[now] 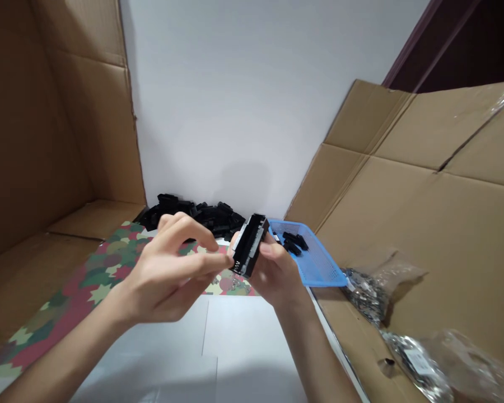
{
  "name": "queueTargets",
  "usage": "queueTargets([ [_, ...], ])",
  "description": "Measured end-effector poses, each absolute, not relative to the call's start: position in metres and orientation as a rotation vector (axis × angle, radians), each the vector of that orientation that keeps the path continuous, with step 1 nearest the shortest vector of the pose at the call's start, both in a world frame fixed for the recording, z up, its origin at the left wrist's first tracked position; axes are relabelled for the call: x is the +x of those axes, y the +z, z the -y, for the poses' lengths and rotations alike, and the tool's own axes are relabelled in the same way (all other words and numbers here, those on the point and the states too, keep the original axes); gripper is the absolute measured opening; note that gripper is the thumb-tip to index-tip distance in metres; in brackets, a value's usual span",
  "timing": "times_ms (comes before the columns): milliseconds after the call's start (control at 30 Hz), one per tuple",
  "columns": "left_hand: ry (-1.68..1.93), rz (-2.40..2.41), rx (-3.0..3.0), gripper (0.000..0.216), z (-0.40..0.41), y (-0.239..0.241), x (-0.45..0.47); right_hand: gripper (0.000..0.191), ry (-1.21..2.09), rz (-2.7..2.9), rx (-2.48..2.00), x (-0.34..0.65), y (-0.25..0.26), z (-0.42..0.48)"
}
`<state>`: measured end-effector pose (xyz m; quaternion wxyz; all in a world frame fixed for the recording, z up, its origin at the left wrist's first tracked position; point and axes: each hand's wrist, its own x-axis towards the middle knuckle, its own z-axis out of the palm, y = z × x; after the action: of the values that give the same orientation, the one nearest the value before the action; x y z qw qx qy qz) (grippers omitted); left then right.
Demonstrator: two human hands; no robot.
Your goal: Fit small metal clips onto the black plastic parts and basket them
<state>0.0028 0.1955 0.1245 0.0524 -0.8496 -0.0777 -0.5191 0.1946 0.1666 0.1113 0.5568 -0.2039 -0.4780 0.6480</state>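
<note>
A black plastic housing (248, 245) with a grey metal strip along its face sits in my right hand (279, 271), gripped between thumb and fingers. My left hand (172, 274) is raised beside it, fingers curved and apart. Its fingertips reach the housing's left edge, and nothing shows held in them. Behind my hands lies a heap of similar black plastic parts (197, 215), partly hidden by my left hand. A blue plastic mesh basket (319, 260) just right of my right hand holds several black parts (292, 243).
Beneath my hands lie a camouflage-patterned mat (86, 280) and a white board (210, 347). Clear plastic bags of small metal parts (369, 291) rest on a cardboard sheet (403, 212) to the right. More cardboard (67, 112) stands at left, before a white wall (235, 101).
</note>
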Motion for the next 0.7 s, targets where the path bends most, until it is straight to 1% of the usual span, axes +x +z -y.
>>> queueTargets([
  [100, -1.582, 0.272, -2.447, 0.032, -0.191, 0.126, 0.000, 0.019, 1.483, 1.153, -0.464, 0.195, 0.111, -0.168],
  [167, -1.714, 0.320, -2.523, 0.029, -0.188, 0.125, 0.001, 0.017, 1.421, 1.182, -0.461, 0.194, 0.111, -0.169],
  [267, -1.888, 0.519, -2.827, 0.016, -0.184, 0.122, 0.007, 0.016, 1.305, 1.223, -0.445, 0.194, 0.108, -0.169],
  [300, -1.913, 0.612, -2.942, 0.015, -0.183, 0.122, 0.009, 0.017, 1.269, 1.232, -0.438, 0.193, 0.108, -0.168],
  [367, -1.934, 0.768, -3.169, 0.021, -0.182, 0.121, 0.013, 0.022, 1.203, 1.252, -0.420, 0.193, 0.107, -0.166],
  [433, -1.978, 0.851, -3.395, 0.024, -0.181, 0.121, 0.016, 0.026, 1.136, 1.292, -0.396, 0.192, 0.108, -0.164],
  [533, -2.066, 0.798, -3.629, 0.021, -0.182, 0.120, 0.019, 0.025, 1.028, 1.355, -0.384, 0.190, 0.110, -0.159],
  [700, -2.223, 0.627, -3.611, 0.019, -0.180, 0.117, 0.023, 0.024, 0.953, 1.394, -0.366, 0.186, 0.113, -0.152],
])
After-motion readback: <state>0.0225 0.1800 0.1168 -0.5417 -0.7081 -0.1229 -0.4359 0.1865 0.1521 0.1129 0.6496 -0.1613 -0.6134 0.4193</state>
